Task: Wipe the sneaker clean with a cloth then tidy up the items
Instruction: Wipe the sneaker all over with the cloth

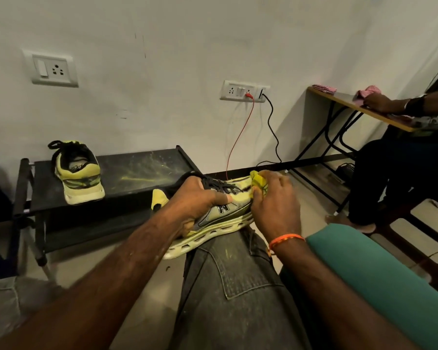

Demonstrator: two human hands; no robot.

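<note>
Head cam looks down at the sneaker [213, 223] lying on its side across the person's right knee [228, 269], sole edge toward the camera, which I'd guess keeps the upper turned up for wiping. Left hand [195, 200] is clamped round the middle of the shoe, fingers curled over the laces and thumb on the side panel, probably so it doesn't slide off the jeans. Right hand [273, 205] is bunched round a yellow cloth [259, 183], pressing it at the toe end. Shoe's yellow-green and grey with black laces and a chunky cut-out sole, and it looks dusty and smeared. Its twin, the second sneaker [77, 173], sits heel-out on the low black shoe rack [137, 173] by the wall, well apart, with yellow streaks on the rack top. So wiping's underway, tidy-up not started.
</note>
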